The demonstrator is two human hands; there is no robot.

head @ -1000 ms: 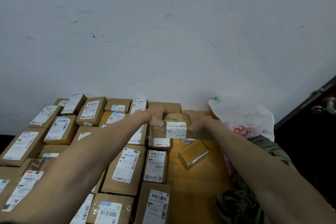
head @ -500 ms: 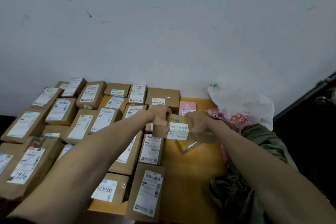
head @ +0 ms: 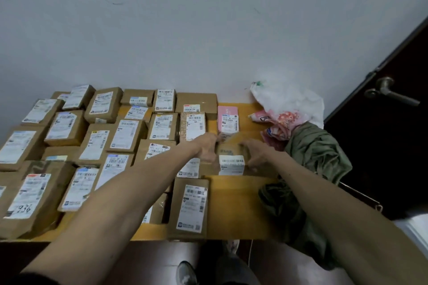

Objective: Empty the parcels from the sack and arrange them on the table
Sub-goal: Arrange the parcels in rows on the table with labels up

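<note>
- Most of the job looks done to me: parcels (head: 125, 134) lie label-up in close rows from the bench's (head: 234, 206) left edge to past its middle, right up to the far edge.
- My left hand (head: 208, 148) and right hand (head: 257, 155) each grasp an end of a small parcel (head: 230, 159) near the bench's right side, just in front of a pink packet (head: 228, 122).
- A bare strip remains by the front right corner, so there is still space to fill.
- The sack (head: 319, 150) hangs slumped over the right edge. Its inside is hidden, so I cannot tell if anything is left in it.
- I cannot tell whether the small parcel is set down or just above the surface.
- My forearms cover several parcels, and the plastic bag (head: 291, 99) at the far right corner hides its contents.
</note>
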